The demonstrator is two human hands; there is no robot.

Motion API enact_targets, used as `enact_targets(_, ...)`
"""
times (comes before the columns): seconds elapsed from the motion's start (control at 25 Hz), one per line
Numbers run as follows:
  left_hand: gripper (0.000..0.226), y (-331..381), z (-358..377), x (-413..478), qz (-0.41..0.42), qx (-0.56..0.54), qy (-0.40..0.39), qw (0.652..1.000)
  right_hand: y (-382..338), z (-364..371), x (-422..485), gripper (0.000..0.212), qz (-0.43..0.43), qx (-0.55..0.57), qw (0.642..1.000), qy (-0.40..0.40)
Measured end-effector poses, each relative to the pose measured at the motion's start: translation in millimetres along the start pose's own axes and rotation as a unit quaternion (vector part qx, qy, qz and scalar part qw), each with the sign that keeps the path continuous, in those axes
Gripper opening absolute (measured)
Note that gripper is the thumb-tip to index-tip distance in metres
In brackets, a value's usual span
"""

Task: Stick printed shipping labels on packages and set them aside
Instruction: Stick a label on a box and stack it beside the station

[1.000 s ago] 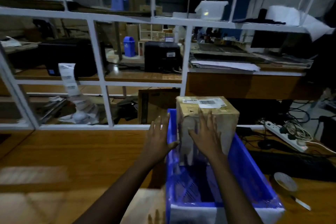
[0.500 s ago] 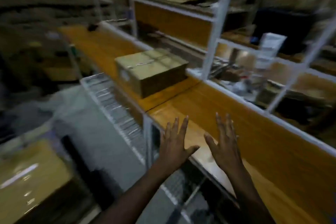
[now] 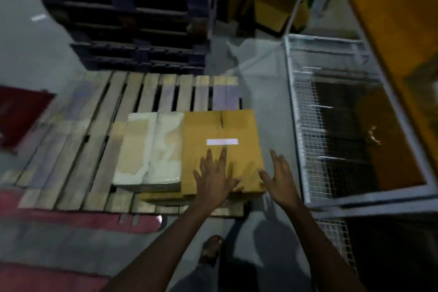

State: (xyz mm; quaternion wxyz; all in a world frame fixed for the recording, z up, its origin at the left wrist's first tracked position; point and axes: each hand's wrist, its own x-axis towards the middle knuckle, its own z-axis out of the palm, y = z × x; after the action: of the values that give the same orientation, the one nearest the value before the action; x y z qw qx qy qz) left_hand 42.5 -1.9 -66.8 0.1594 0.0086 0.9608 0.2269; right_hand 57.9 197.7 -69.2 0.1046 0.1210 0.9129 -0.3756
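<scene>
Dim grey concrete floor (image 3: pixel 42 54) fills the view, with a wooden pallet (image 3: pixel 94 140) laid on it. Both hands are held open with fingers spread wide, and nothing is gripped. The left hand (image 3: pixel 214 178) is placed over the near end of a brown cardboard box (image 3: pixel 222 125), though contact cannot be confirmed. The right hand (image 3: pixel 278 179) is held just beside the box's near right corner, at 3 o'clock of the left.

The box is set on the right end of the pallet. A white strip (image 3: pixel 222 142) is seen on its top, at 12 o'clock from the left hand; whether it is a printed label cannot be told. A pale tape-wrapped package (image 3: pixel 149 149) lies against the box at 9 o'clock. Dark plastic pallets (image 3: pixel 132 14) are stacked at 11 o'clock, and a white wire rack (image 3: pixel 331 92) stands at 3 o'clock.

The step in hand is judged to be the fetching of another package. For the next move, both sides of the box need to be clasped and the box lifted level.
</scene>
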Motion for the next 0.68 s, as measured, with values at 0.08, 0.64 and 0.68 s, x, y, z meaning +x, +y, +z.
enact_targets(0.08, 0.097, -44.6, -4.7, 27.2, -0.076, -0.008, 0.003, 0.997, -7.6, 34.6, 37.3, 0.08, 0.043, -0.023, 0.998, -0.039)
enact_targets(0.64, 0.119, -77.2, 13.2, 92.2, -0.185, -0.03, -0.059, 0.981, 6.5, 60.5, 104.3, 0.101, 0.113, -0.029, 0.987, -0.113)
enact_targets(0.68, 0.118, -71.7, 10.5, 85.9, -0.183, -0.03, -0.054, 0.981, 6.0, 53.6, 98.0, 0.1, 0.109, -0.028, 0.988, -0.103)
